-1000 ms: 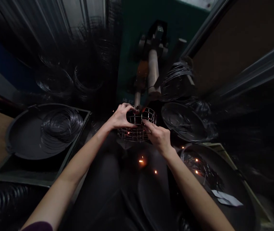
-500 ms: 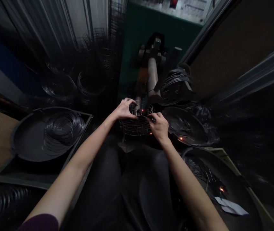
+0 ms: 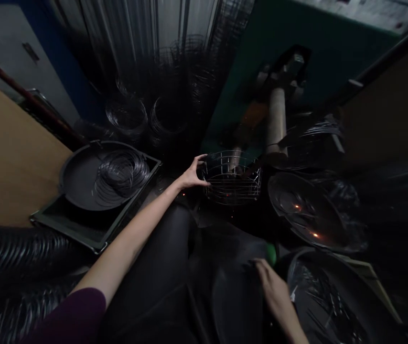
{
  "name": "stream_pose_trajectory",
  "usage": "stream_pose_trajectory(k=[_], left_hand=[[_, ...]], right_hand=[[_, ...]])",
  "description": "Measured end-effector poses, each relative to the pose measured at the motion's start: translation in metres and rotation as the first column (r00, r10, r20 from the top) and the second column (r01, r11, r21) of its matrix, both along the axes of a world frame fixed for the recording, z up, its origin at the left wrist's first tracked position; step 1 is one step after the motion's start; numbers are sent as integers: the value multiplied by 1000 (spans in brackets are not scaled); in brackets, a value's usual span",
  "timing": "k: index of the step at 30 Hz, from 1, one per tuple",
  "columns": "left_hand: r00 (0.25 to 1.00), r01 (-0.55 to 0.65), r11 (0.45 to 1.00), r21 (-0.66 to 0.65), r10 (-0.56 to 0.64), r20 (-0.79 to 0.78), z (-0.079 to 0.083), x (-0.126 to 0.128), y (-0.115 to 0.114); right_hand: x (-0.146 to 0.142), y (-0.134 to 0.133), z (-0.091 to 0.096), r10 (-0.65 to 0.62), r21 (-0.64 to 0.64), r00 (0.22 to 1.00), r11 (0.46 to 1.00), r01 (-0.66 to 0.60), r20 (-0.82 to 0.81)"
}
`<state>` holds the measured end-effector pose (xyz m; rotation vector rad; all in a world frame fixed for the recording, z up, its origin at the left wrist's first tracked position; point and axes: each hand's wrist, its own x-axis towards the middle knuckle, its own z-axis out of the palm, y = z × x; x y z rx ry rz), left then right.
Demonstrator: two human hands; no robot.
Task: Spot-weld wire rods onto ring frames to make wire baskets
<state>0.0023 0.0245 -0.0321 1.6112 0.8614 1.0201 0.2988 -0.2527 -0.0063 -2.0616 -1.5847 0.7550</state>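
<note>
A round wire basket point(image 3: 233, 177) sits under the vertical arm of a welding machine point(image 3: 276, 117) in the middle of the view. My left hand point(image 3: 192, 175) grips the basket's left rim, thumb and fingers closed on the wire. My right hand point(image 3: 273, 285) is low near my lap, beside a dark pan of short wire pieces point(image 3: 333, 301); its fingers are dark and partly hidden, so their state is unclear. A few orange sparks glow on the pan to the right.
A dark round pan with a stack of wire rings point(image 3: 120, 173) rests on a square tray point(image 3: 92, 234) at left. Another shallow pan point(image 3: 304, 210) lies right of the basket. Stacked wire baskets point(image 3: 168, 110) stand behind. A wooden board point(image 3: 6, 157) is far left.
My right hand let go of the basket and dropped down toward my lap. The left hand stays on the basket's rim. The view swung left.
</note>
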Motion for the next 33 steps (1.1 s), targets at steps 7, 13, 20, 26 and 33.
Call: stream_pose_trajectory(k=[7,13,20,26,33], left_hand=[[971,-27,939,343,106,-216,52,-18,-34],[848,202,827,524,121,-517,92,-10,-66],[833,255,795,550,108,-542,87,9,-71],[863,216,839,499,75,-499,83,17,-60],[880,213,871,443,26,-474,83,30,-46]], right_hand=[[-2,8,6,-36,65,990,997,45,-138],[-66,100,101,245,51,911,969,-242,-333],[-88,132,92,397,169,826,854,-492,401],[-77,121,80,374,99,550,755,-648,747],[-65,136,85,349,150,573,745,-649,741]])
